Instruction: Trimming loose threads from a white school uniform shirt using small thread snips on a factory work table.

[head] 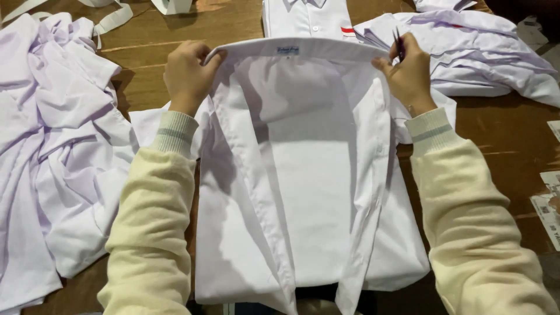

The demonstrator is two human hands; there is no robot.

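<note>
Gripping the collar of a white shirt (309, 175), the left hand (188, 76) and right hand (409, 73) each have fingers closed on 1 collar end, stretching it taut so the open front hangs flat over the wooden surface (496, 134). The right fingers also pinch a thin dark tool (399, 44). Crumpled shirts (52, 128) lie beyond the left fingers.

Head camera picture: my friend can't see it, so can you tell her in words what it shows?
Two hands hold up the collar of an open white shirt on a wooden table; the left hand grips one end, the right hand the other, with a thin dark tool. More white shirts lie around.
</note>
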